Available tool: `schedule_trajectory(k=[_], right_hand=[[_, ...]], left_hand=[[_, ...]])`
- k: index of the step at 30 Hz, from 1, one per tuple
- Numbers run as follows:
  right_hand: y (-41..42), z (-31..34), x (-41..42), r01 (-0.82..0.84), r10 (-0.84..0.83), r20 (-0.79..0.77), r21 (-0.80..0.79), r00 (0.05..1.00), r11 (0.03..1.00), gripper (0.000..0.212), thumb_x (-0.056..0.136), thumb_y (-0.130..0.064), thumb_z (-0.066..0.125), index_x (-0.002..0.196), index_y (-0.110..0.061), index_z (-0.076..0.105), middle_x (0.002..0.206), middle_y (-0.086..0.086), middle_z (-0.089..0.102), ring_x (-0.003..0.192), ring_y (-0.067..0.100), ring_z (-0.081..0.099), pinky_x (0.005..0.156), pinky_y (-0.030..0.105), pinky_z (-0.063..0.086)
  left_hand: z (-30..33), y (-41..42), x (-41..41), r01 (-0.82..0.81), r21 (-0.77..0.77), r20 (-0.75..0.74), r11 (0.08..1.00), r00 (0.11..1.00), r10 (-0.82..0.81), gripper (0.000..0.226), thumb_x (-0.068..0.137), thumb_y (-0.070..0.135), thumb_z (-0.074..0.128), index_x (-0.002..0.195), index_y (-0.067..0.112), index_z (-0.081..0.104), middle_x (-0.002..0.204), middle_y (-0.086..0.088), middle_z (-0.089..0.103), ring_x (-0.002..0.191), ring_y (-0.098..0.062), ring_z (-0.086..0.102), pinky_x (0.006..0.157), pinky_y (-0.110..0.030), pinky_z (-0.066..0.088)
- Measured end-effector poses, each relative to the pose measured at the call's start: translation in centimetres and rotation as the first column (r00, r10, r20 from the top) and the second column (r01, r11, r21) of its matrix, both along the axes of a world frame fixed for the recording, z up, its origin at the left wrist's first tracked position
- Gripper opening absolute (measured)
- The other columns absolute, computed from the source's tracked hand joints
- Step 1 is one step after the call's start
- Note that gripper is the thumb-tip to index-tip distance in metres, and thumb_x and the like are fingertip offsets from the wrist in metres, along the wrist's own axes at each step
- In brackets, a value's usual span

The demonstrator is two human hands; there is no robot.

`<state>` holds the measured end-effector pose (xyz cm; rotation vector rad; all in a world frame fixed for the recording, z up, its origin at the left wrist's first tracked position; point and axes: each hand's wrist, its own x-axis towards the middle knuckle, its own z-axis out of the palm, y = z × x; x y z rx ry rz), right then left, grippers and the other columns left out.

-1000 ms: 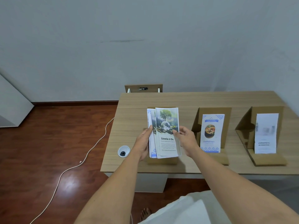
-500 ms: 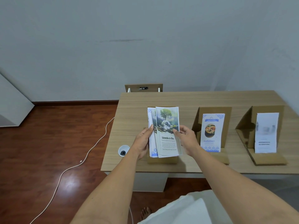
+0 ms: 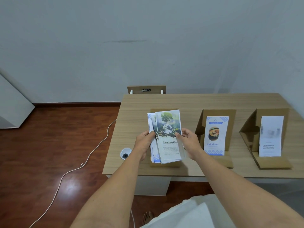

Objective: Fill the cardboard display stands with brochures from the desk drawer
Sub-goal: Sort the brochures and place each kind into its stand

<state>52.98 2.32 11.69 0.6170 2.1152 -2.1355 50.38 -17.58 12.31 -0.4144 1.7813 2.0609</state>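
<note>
Head view: you hold brochure stack [image 3: 167, 137] upright over left display stand [image 3: 164, 164] at counter's [image 3: 134, 112] 7 o'clock corner. Left hand [image 3: 144, 143] pinches stack's left edge, thumb on front. Right hand [image 3: 189, 142] pinches right edge, likely squaring sheets so they drop in together. Stack fans slightly at left. Whether bottom edge already sits in tray: cannot tell. Middle stand [image 3: 215, 137] at 3 o'clock from stack, and right stand [image 3: 269, 139] beyond it, each show brochure. Left stand looks last.
</note>
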Motion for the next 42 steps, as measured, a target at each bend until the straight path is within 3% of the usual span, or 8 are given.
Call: schedule_trajectory(k=[7, 11, 17, 21, 27, 34, 38, 42], right_hand=[[-0.1, 0.5, -0.1, -0.078, 0.079, -0.023, 0.008, 0.997, 0.997, 0.024, 0.092, -0.011, 0.070, 0.115, -0.018, 0.069, 0.105, 0.004, 0.077, 0.105, 0.027, 0.072, 0.098, 0.047, 0.055], [-0.3, 0.9, 0.1, -0.097, 0.097, -0.023, -0.014, 0.995, 0.995, 0.026, 0.093, -0.010, 0.069, 0.113, -0.025, 0.067, 0.104, 0.004, 0.077, 0.105, 0.026, 0.072, 0.095, 0.045, 0.056], [-1.0, 0.8, 0.4, -0.059, 0.061, -0.056, 0.027, 0.997, 0.998, 0.019, 0.096, -0.012, 0.066, 0.111, -0.023, 0.062, 0.106, 0.011, 0.073, 0.101, 0.027, 0.070, 0.083, 0.037, 0.057], [-2.1, 0.5, 0.4, -0.005, 0.011, -0.041, 0.142, 0.999, 0.990, 0.016, 0.097, -0.017, 0.064, 0.109, -0.025, 0.058, 0.101, 0.005, 0.071, 0.095, 0.022, 0.068, 0.066, 0.027, 0.050], [-3.1, -0.5, 0.0, -0.029, 0.042, -0.043, 0.268, 0.998, 0.963, 0.021, 0.094, -0.017, 0.068, 0.113, -0.021, 0.059, 0.101, -0.002, 0.070, 0.096, 0.017, 0.069, 0.079, 0.037, 0.059], [-3.9, -0.1, 0.4, 0.006, 0.043, -0.133, 0.346, 0.990, 0.938, 0.024, 0.105, -0.027, 0.047, 0.116, -0.018, 0.066, 0.098, 0.001, 0.074, 0.081, 0.008, 0.069, 0.053, 0.012, 0.048], [-4.6, -0.7, 0.4, 0.022, 0.030, -0.129, 0.384, 0.991, 0.923, 0.030, 0.107, -0.025, 0.041, 0.108, -0.013, 0.069, 0.094, 0.006, 0.074, 0.085, 0.019, 0.070, 0.058, 0.021, 0.051], [-4.1, -1.5, -0.2, 0.028, 0.018, -0.109, 0.412, 0.994, 0.911, 0.028, 0.104, -0.026, 0.048, 0.101, -0.014, 0.073, 0.094, 0.002, 0.075, 0.088, 0.019, 0.070, 0.074, 0.042, 0.059]], left_hand=[[0.2, 0.3, 0.3, -0.052, -0.017, 0.010, 0.999, 0.999, 0.052, 0.012, 0.096, 0.011, 0.066, 0.104, 0.010, 0.074, 0.100, -0.015, 0.080, 0.082, -0.026, 0.074, 0.075, -0.038, 0.062], [0.5, 0.5, 0.5, -0.049, -0.011, 0.027, 0.999, 0.998, 0.050, 0.015, 0.095, 0.013, 0.069, 0.110, 0.009, 0.073, 0.099, -0.015, 0.081, 0.084, -0.029, 0.076, 0.080, -0.045, 0.062], [0.8, 0.8, 0.5, -0.054, 0.005, 0.044, 0.999, 0.998, 0.053, 0.015, 0.095, 0.013, 0.071, 0.111, 0.014, 0.070, 0.100, -0.016, 0.080, 0.086, -0.031, 0.077, 0.072, -0.044, 0.064], [0.7, 0.9, 0.6, -0.045, -0.036, 0.019, 0.998, 0.999, 0.045, 0.022, 0.095, 0.017, 0.072, 0.115, 0.012, 0.066, 0.102, -0.015, 0.080, 0.090, -0.033, 0.078, 0.073, -0.043, 0.064], [0.6, 0.9, 0.8, -0.073, -0.103, -0.020, 0.992, 0.997, 0.072, 0.008, 0.098, 0.014, 0.066, 0.105, 0.017, 0.063, 0.105, -0.017, 0.078, 0.082, -0.026, 0.075, 0.061, -0.031, 0.061], [0.1, 0.6, 0.6, -0.137, -0.086, 0.010, 0.987, 0.990, 0.139, 0.019, 0.097, 0.013, 0.067, 0.115, 0.010, 0.065, 0.108, -0.018, 0.077, 0.098, -0.036, 0.076, 0.071, -0.038, 0.063], [-0.2, 0.6, 0.5, -0.175, -0.091, 0.003, 0.980, 0.984, 0.176, 0.010, 0.097, 0.010, 0.066, 0.106, 0.014, 0.064, 0.107, -0.018, 0.077, 0.096, -0.036, 0.075, 0.074, -0.041, 0.062], [-0.1, 0.3, 0.5, -0.176, -0.087, -0.003, 0.981, 0.984, 0.176, 0.009, 0.098, 0.009, 0.065, 0.106, 0.015, 0.064, 0.107, -0.017, 0.076, 0.094, -0.034, 0.075, 0.069, -0.036, 0.061]])
